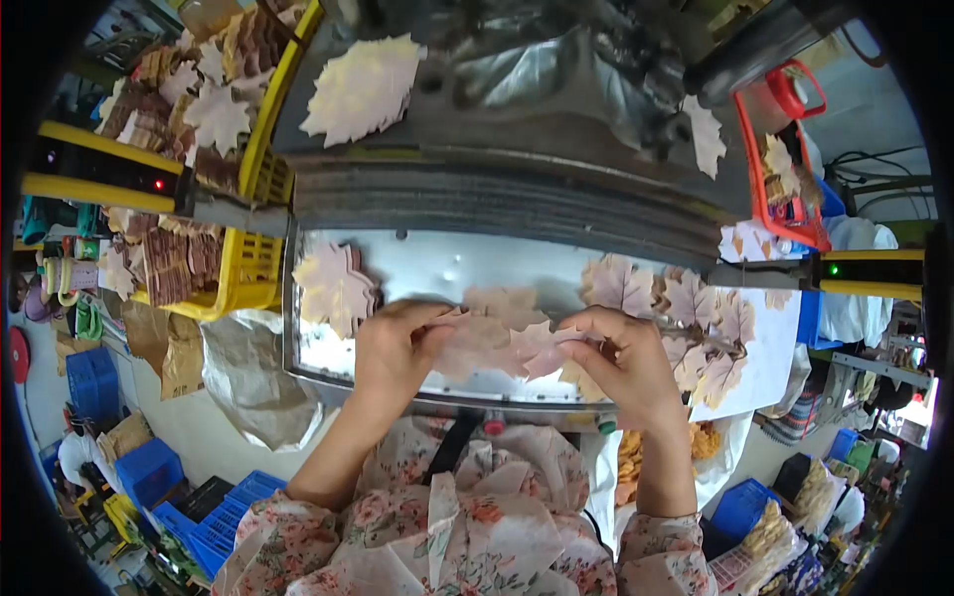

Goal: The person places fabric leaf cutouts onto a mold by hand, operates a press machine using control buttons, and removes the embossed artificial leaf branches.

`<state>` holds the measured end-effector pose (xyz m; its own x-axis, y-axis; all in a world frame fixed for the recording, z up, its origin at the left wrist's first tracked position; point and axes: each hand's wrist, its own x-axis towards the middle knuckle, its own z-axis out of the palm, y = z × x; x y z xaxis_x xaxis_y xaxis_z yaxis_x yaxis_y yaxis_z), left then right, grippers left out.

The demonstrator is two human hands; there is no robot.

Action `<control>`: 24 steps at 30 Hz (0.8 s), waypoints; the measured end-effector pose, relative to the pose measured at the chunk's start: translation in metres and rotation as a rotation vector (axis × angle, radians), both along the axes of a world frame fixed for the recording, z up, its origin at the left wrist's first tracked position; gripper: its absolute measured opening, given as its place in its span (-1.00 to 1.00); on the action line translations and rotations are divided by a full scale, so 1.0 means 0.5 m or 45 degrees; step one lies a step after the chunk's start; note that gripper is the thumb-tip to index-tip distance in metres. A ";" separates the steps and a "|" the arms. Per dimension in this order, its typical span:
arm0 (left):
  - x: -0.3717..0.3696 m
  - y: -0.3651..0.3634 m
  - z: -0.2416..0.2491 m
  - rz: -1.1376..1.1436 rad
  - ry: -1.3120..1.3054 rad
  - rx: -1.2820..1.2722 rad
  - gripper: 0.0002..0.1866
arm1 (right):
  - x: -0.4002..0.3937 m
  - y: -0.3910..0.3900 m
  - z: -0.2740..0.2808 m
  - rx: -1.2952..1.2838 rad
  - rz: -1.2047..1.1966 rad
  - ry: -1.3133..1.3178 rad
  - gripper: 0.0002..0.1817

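Over the metal work plate, my left hand pinches the left edge of a pale pink artificial leaf, blurred by motion. My right hand has thumb and fingertips closed on the right side of pink leaf material; the two pieces overlap between my hands. Another leaf piece shows just beyond them. To the left lies a stack of cut leaves. Beyond my right hand rests a group of veined pink leaves, with more leaves on the white sheet.
A dark machine bed rises behind the plate, bearing a pale leaf stack. Yellow sensor bars flank it. A yellow crate of leaves stands left, a red basket right. Red and green buttons line the front edge.
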<state>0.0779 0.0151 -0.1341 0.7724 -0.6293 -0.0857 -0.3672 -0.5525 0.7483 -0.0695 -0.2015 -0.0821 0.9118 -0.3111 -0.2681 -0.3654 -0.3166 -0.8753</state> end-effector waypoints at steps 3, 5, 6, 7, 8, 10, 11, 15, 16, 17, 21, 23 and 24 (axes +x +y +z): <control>-0.009 0.011 0.007 0.004 -0.018 0.017 -0.77 | 0.022 -0.014 0.035 -0.026 -0.047 0.033 -0.83; -0.001 0.011 0.009 -0.054 -0.164 0.092 -0.75 | 0.034 -0.027 0.051 -0.065 -0.083 0.032 -0.84; 0.006 0.008 0.010 -0.062 -0.190 0.058 -0.75 | 0.037 -0.034 0.058 -0.040 -0.094 -0.032 -0.84; 0.013 0.007 0.013 -0.121 -0.332 -0.009 -0.75 | 0.040 -0.042 0.065 -0.015 -0.102 -0.095 -0.85; 0.018 0.007 0.018 -0.179 -0.468 -0.068 -0.75 | 0.042 -0.051 0.072 0.017 -0.109 -0.150 -0.85; 0.025 -0.005 0.046 -0.244 -0.604 -0.132 -0.75 | 0.064 -0.083 0.101 -0.118 -0.140 -0.293 -0.87; 0.031 -0.016 0.079 -0.232 -0.446 -0.157 -0.78 | 0.083 -0.106 0.122 -0.239 -0.162 -0.427 -0.88; 0.087 -0.114 0.296 -0.192 0.064 -0.242 -0.88 | 0.249 -0.234 0.200 -0.538 -0.247 -0.591 -0.81; 0.120 -0.163 0.311 -0.273 -0.130 -0.350 -0.87 | 0.305 -0.285 0.191 -0.621 -0.238 -0.586 -0.79; 0.149 -0.208 0.319 -0.353 -0.326 -0.460 -0.85 | 0.352 -0.334 0.168 -0.711 -0.230 -0.581 -0.77; 0.210 -0.322 0.308 -0.330 -0.638 -0.462 -0.81 | 0.452 -0.419 0.070 -1.348 -0.213 -0.891 -0.75; 0.219 -0.345 0.295 -0.332 -0.691 -0.386 -0.76 | 0.465 -0.420 0.030 -1.369 -0.339 -1.008 -0.68; 0.222 -0.353 0.293 -0.328 -0.712 -0.342 -0.74 | 0.470 -0.417 0.030 -1.371 -0.396 -1.064 -0.63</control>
<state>0.1888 -0.1613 0.0126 0.4773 -0.7430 0.4691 -0.8346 -0.2163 0.5066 0.1654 -0.4102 -0.0672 0.5378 -0.2311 0.8108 -0.0414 -0.9678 -0.2483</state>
